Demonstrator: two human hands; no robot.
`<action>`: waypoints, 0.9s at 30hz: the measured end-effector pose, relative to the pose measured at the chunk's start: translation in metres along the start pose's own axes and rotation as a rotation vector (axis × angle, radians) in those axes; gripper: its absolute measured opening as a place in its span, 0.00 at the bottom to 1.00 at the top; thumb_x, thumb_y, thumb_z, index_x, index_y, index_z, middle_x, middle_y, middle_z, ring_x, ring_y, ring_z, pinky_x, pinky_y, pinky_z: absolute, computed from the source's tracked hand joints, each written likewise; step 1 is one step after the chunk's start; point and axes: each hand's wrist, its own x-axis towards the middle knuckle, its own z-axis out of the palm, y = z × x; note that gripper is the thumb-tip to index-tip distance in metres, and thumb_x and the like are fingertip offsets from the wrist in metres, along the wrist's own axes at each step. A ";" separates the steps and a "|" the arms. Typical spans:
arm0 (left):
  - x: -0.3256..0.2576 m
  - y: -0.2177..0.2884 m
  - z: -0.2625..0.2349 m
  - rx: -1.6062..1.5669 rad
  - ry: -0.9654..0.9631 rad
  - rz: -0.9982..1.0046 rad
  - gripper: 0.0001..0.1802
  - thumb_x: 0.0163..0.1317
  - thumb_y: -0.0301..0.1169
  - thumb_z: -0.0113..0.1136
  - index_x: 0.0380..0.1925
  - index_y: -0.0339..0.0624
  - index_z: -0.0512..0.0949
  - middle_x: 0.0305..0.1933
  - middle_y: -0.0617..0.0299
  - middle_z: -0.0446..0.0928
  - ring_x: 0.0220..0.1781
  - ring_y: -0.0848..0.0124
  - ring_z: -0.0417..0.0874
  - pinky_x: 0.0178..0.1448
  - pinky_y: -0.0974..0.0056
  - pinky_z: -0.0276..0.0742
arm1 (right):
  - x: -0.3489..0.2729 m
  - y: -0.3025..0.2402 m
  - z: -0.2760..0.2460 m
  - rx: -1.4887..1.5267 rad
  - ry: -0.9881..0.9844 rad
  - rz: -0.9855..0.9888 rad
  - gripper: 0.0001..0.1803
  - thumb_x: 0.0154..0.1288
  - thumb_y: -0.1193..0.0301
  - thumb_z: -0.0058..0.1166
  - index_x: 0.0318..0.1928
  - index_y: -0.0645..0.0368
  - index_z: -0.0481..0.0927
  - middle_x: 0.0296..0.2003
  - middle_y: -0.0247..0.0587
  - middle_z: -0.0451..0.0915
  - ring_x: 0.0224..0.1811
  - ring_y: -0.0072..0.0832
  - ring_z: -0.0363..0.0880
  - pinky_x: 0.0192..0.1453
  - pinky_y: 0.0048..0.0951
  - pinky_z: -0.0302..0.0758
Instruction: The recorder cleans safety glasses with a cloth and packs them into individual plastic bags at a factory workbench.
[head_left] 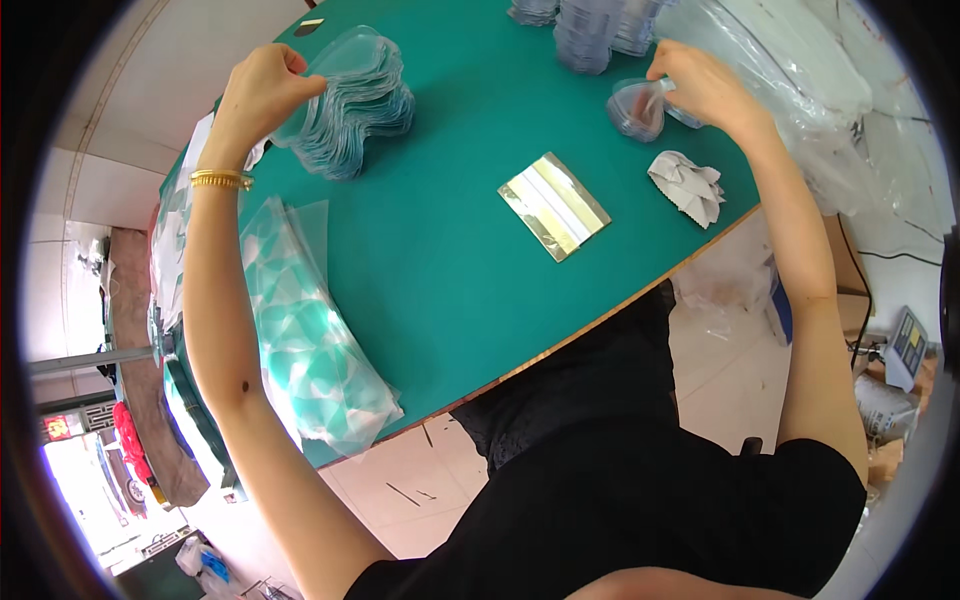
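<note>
My left hand [266, 92], fingers curled and thumb stretched toward them, is at the left edge of a fanned stack of clear, curved plastic sheets [365, 105]. Whatever its fingertips hold, if anything, is too transparent to make out. On the far right, my right hand [705, 85] pinches the edge of a small clear plastic piece [638, 108] with rounded corners, just above the table. More clear plastic shows under my right fingers. Between my hands and closer to me lies a flat square packet [554, 207] with gold-coloured edges and a white band.
A crumpled grey-white cloth [688, 188] lies by the near right edge of the green table [450, 270]. Tall stacks of clear plastic pieces [585, 35] stand at the back, beside large clear bags [780, 60]. Patterned translucent film [305, 340] lies along my left forearm.
</note>
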 end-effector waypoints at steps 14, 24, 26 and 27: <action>-0.206 0.096 0.020 -0.379 0.179 -0.047 0.16 0.57 0.20 0.65 0.47 0.39 0.82 0.45 0.59 0.81 0.40 0.69 0.80 0.46 0.66 0.76 | -0.066 -0.215 0.012 0.501 -0.213 -0.584 0.15 0.57 0.68 0.61 0.45 0.57 0.78 0.42 0.38 0.79 0.51 0.41 0.76 0.48 0.38 0.75; -0.304 0.108 0.066 -0.420 -0.113 -0.248 0.39 0.43 0.35 0.78 0.59 0.39 0.75 0.53 0.54 0.69 0.54 0.55 0.71 0.60 0.55 0.69 | -0.124 -0.052 0.046 0.302 0.154 0.228 0.14 0.69 0.65 0.57 0.52 0.50 0.84 0.48 0.42 0.80 0.45 0.35 0.81 0.51 0.30 0.75; -0.298 0.110 0.067 -0.413 -0.114 -0.264 0.39 0.43 0.35 0.78 0.59 0.39 0.75 0.52 0.54 0.69 0.53 0.55 0.71 0.60 0.55 0.69 | -0.122 -0.064 0.030 0.264 0.205 0.224 0.13 0.69 0.66 0.58 0.51 0.52 0.84 0.45 0.39 0.81 0.44 0.31 0.82 0.48 0.27 0.76; -0.302 0.110 0.069 -0.395 -0.119 -0.276 0.39 0.44 0.35 0.78 0.58 0.39 0.75 0.52 0.55 0.69 0.53 0.56 0.71 0.60 0.55 0.69 | -0.117 -0.081 0.030 0.315 0.237 0.198 0.13 0.69 0.66 0.58 0.51 0.53 0.84 0.43 0.38 0.81 0.43 0.30 0.82 0.47 0.26 0.76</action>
